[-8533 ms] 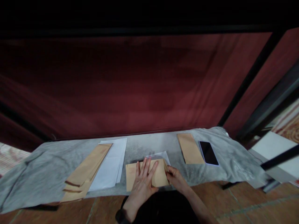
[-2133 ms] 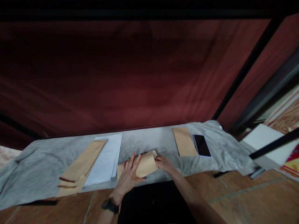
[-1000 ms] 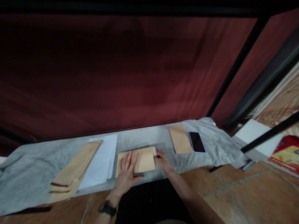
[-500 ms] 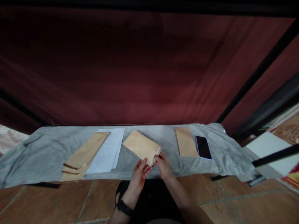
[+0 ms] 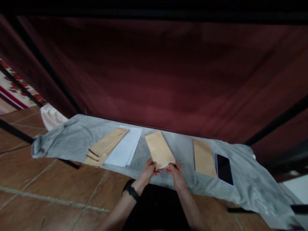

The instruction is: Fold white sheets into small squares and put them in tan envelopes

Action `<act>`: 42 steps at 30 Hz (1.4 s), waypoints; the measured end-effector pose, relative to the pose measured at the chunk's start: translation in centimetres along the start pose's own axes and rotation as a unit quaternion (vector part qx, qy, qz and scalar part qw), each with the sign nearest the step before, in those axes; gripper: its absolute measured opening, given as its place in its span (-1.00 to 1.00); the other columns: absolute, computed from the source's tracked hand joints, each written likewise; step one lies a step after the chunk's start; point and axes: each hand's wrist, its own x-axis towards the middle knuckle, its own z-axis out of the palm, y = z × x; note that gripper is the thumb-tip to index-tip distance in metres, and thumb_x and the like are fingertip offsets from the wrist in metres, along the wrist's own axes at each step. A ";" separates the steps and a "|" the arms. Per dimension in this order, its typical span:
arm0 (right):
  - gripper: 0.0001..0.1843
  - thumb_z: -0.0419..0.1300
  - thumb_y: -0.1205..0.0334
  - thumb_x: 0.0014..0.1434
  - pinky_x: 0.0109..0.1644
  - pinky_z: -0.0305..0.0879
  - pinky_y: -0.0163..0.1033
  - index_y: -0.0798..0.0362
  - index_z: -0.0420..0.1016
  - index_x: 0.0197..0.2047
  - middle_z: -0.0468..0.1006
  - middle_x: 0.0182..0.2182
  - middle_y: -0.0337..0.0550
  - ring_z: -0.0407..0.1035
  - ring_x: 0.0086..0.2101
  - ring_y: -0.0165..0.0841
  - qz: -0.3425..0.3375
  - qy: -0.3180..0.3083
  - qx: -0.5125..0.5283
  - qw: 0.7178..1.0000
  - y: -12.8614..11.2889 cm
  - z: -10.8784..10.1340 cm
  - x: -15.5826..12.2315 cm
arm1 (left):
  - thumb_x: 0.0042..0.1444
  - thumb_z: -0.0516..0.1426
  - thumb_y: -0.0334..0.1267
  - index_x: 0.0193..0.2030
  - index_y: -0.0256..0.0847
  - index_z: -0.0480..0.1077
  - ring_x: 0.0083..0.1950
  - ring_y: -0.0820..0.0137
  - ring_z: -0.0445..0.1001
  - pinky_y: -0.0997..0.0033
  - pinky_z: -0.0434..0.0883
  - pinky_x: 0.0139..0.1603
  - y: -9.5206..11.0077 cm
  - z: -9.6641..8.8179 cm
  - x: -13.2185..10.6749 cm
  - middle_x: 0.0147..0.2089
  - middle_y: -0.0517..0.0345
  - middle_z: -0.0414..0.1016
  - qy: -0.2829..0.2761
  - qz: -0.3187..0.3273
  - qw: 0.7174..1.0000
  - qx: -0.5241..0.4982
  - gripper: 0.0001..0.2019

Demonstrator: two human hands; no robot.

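A brown paper envelope (image 5: 159,148) is held between both hands over the grey cloth, its near end toward me. My left hand (image 5: 149,170) pinches the near left corner, and a dark band circles that wrist. At the near right corner, my right hand (image 5: 175,170) grips the same envelope. A thin white edge shows along the near end between the hands; whether it is paper inside or the envelope's own flap I cannot tell. To the left lie white paper sheets (image 5: 124,147), with several brown envelopes (image 5: 108,142) partly on top.
Another brown envelope (image 5: 204,158) lies to the right, beside a phone (image 5: 224,169) with a dark screen and pale purple edge. Grey cloth (image 5: 74,138) covers the long narrow surface. A dark red panel (image 5: 154,80) rises behind, with black bars at both sides.
The envelope has turned so its near end faces me. My right hand has shifted to its near right corner, my left to the near left. The camera view has also turned.
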 end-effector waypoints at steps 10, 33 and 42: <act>-0.59 0.41 -0.08 -0.20 -0.29 0.56 -0.09 -0.01 0.48 -0.35 0.61 -0.49 -0.21 0.54 -0.46 -0.21 0.026 0.018 0.010 0.999 1.9 -1.1 0.9 | -0.06 0.30 -0.35 -0.06 -0.23 0.36 -0.59 0.55 0.41 0.61 0.28 -0.57 -1.0 -0.8 2.1 -0.48 0.31 0.48 0.022 0.033 0.998 0.049 -0.62; -0.62 0.03 0.31 0.35 0.19 0.33 -0.01 -0.12 0.55 0.11 0.55 0.13 -0.14 0.40 0.12 -0.22 -0.404 -0.125 -0.526 0.738 1.9 -4.6 2.0 | 0.36 -0.04 -0.22 0.40 -0.17 0.18 0.48 0.10 0.07 -0.03 0.13 0.41 -1.1 1.7 5.4 0.46 -0.10 0.16 0.042 0.385 0.685 0.617 -0.51; -0.63 0.02 0.33 0.37 0.17 0.31 -0.02 -0.13 0.51 0.13 0.53 0.14 -0.16 0.39 0.12 -0.23 -0.398 -0.126 -0.547 0.725 1.5 -4.3 1.7 | 0.41 -0.20 0.10 0.47 -0.22 0.08 0.54 0.12 -0.08 -0.07 -0.11 0.49 0.2 3.0 14.1 0.53 -0.08 0.02 0.000 0.329 0.643 0.691 -0.37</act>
